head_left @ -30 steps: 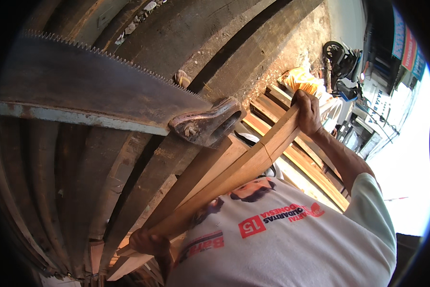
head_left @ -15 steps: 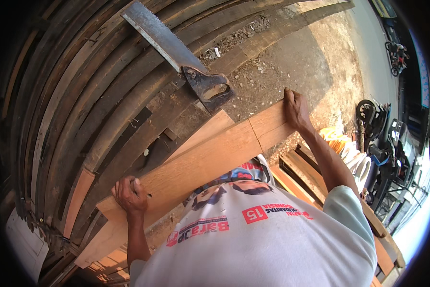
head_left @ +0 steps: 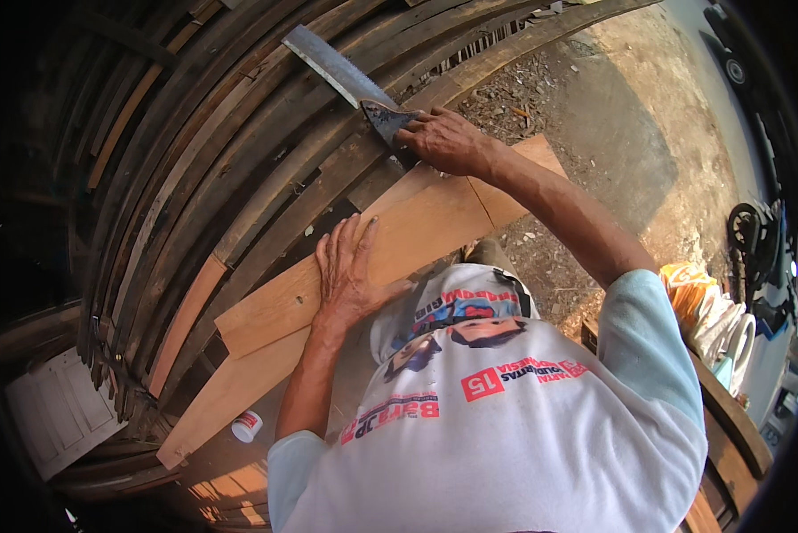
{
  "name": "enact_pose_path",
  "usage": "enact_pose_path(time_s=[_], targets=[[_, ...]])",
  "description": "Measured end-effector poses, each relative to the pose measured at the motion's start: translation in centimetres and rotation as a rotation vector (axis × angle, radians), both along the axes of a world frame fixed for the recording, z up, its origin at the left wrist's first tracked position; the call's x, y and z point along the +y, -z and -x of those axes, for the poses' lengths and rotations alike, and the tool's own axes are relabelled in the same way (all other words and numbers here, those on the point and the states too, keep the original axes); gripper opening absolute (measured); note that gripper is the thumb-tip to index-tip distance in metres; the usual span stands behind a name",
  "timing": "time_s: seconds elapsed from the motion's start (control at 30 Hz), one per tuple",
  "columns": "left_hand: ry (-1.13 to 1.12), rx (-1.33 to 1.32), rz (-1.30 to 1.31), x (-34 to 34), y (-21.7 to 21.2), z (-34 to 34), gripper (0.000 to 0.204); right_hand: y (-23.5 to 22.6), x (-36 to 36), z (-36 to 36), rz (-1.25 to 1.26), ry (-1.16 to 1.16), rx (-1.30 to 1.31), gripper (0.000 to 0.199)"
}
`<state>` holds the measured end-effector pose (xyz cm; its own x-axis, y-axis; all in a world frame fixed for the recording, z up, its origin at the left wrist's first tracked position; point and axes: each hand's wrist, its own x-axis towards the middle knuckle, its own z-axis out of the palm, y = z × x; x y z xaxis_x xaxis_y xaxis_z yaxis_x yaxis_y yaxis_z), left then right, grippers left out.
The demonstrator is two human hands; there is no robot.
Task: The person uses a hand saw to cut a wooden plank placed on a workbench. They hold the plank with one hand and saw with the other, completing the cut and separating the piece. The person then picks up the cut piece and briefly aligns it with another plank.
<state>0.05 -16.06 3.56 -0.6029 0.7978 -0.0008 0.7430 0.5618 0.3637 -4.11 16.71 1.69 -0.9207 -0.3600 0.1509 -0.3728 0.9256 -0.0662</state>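
A reddish-brown plank (head_left: pixel 408 238) lies slantwise in front of me, a dark line crossing it near its right end. Flat on the plank's middle rests my left hand (head_left: pixel 347 271), fingers spread and thumb out toward the near edge. My right hand (head_left: pixel 448 142) is closed around the handle of a hand saw (head_left: pixel 341 71), just beyond the plank's far edge. The saw's blade points away to the upper left, over the dark beams, apart from the plank. Most of the handle is hidden by my fingers. Beneath the plank, another board (head_left: pixel 226 400) sticks out at the lower left.
Long dark beams (head_left: pixel 239 173) lie side by side across the left and far side. A small white tub (head_left: pixel 246 426) stands near my left forearm. A white panel (head_left: pixel 66 404) is at far left. Right are dirt ground, white-and-orange sacks (head_left: pixel 706 311) and a parked motorcycle (head_left: pixel 763 249).
My right hand has let go of the plank's right end and taken hold of the saw handle. My left hand has moved from the left end to the middle and flattened out.
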Motion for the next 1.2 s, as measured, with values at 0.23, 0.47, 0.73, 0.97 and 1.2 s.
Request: enact_pose_path(time_s=[0.23,0.47,0.73,0.97,1.2], targets=[[0.009,0.045,-0.025,0.2,0.1,0.1,0.117,0.6,0.2,1.4,-0.17,-0.031,-0.157,0.016],[0.016,0.053,-0.101,-0.2,0.8,-0.2,0.111,-9.6,1.7,-4.3,0.332,0.333,0.37,0.045],[-0.003,0.003,-0.17,5.3,-0.5,-2.2,0.09,-13.7,-5.9,-23.6,1.462,0.628,0.323,0.061],[-0.325,0.055,-0.302,14.5,3.4,-2.8,0.058,-6.2,-9.2,-30.1,1.405,0.86,0.091,0.052],[-0.433,0.281,-0.218,16.1,3.3,-3.1,0.044,-2.1,-9.5,-35.0,1.218,0.641,0.182,0.055]])
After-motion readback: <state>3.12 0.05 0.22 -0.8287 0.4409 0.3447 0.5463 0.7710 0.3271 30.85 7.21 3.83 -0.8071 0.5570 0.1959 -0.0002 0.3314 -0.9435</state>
